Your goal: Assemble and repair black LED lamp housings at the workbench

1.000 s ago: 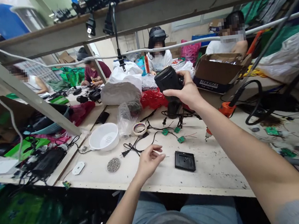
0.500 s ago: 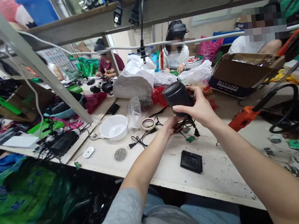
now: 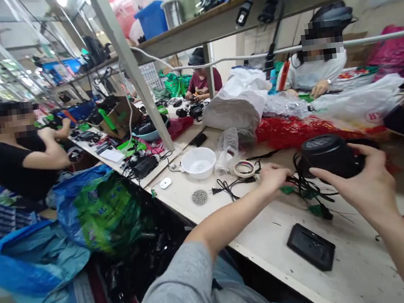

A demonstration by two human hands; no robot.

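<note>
While the head view has swung to the left along the worktop (image 3: 263, 244), the right grip (image 3: 368, 183) keeps its hold on the black housing (image 3: 328, 156), the thumb across the near side and the fingers over its right end. The housing hangs in the air above the right part of the worktop, clear of the surface, with black cords (image 3: 306, 183) bunched just below and beside it.

What has changed most is the left grip (image 3: 274, 177): a second ago it was poised loosely over the worktop, apart from everything, and now it has reached forward to the cords, just left of the housing. Its fingertips are blurred among them, so I cannot tell whether they are closed on one.

As I judge it, this brings both hands to the housing and cords together. The black base (image 3: 311, 247) lies untouched in front of them, near the worktop's edge. Beyond the left forearm are a tape roll (image 3: 244, 168) and a white bowl (image 3: 199, 164).
</note>
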